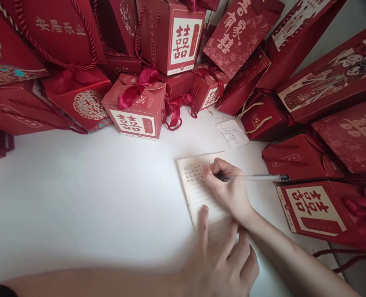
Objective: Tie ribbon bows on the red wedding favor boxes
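A small lined notebook [206, 197] lies open on the white table, with several lines of handwriting near its top. My right hand [229, 187] is closed round a clear pen [257, 177] with a black end cap. The pen's tip points at the written lines on the left side of the page, and that hand rests on the paper. Below it, my left hand [221, 255] lies with its fingers spread over the lower part of the notebook. Its index fingertip touches the page.
Red gift boxes line the back and right, among them a ribboned box [136, 107] and a box on its side [312, 208]. A crumpled paper slip [232, 133] with writing lies beyond the notebook. The white table [77, 198] stretches to the left.
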`<state>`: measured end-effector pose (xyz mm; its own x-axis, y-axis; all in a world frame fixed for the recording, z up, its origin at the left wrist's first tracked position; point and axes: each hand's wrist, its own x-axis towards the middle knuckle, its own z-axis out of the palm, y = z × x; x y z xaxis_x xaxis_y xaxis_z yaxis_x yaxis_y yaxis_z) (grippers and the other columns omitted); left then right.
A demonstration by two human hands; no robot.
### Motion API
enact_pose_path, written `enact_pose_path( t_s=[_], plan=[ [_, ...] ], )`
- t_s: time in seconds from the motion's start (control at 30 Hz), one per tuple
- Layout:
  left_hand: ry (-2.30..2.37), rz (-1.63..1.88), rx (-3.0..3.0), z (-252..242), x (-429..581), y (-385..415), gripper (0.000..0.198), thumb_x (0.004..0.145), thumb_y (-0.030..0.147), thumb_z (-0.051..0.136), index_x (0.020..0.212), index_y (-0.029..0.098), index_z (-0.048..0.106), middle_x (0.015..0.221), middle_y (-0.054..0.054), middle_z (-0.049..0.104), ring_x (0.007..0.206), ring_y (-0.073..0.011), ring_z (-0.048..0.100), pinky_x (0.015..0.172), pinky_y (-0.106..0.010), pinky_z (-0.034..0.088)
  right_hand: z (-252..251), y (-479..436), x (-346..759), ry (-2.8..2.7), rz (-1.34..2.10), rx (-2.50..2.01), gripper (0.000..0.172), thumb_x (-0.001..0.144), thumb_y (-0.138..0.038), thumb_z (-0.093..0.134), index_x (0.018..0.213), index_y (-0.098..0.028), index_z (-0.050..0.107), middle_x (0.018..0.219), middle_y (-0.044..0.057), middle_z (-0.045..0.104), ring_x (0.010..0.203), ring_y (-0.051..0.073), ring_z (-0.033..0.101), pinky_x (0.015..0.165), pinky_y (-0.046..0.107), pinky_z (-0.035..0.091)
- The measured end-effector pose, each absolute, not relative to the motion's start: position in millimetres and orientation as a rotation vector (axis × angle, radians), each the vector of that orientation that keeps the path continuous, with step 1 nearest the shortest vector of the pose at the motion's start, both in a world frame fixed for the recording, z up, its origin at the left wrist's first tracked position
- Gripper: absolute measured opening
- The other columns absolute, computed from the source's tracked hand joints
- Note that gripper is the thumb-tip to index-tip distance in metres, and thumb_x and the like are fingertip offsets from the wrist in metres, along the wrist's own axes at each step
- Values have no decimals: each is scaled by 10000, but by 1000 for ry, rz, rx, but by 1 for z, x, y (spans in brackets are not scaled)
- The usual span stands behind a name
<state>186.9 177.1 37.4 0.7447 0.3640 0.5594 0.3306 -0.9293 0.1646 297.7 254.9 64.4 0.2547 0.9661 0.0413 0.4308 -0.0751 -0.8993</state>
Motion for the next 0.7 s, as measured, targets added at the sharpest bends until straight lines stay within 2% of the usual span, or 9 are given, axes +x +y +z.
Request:
enact_pose_path(
  t_s=[0.2, 0.5, 0.7],
  plan=[
    [572, 940, 2903, 36, 186, 177, 307, 879, 264, 407, 1011, 182, 672, 1022, -75, 659, 1056, -285, 512, 1045, -714, 17, 65, 255, 295, -1400, 727, -1704, 306, 755, -234, 533, 532, -203, 327, 497, -70, 335, 491, 71, 315, 476, 205, 284],
    [574, 956, 2861, 35, 188, 176, 320, 857, 232, 391, 1004, 168, 667, 1006, -74, 659, 1049, -280, 501, 1051, -709, -36, 67, 255, 295, -1355, 701, -1752, 289, 738, -221, 523, 518, -204, 337, 483, -67, 329, 478, 73, 314, 465, 204, 295],
    [572, 927, 2887, 35, 187, 176, 306, 860, 250, 407, 1019, 189, 662, 1025, -77, 652, 1077, -300, 487, 1048, -714, -20, 68, 254, 295, -1318, 688, -1732, 323, 746, -218, 549, 507, -200, 333, 472, -69, 335, 466, 65, 307, 455, 204, 289]
  ],
)
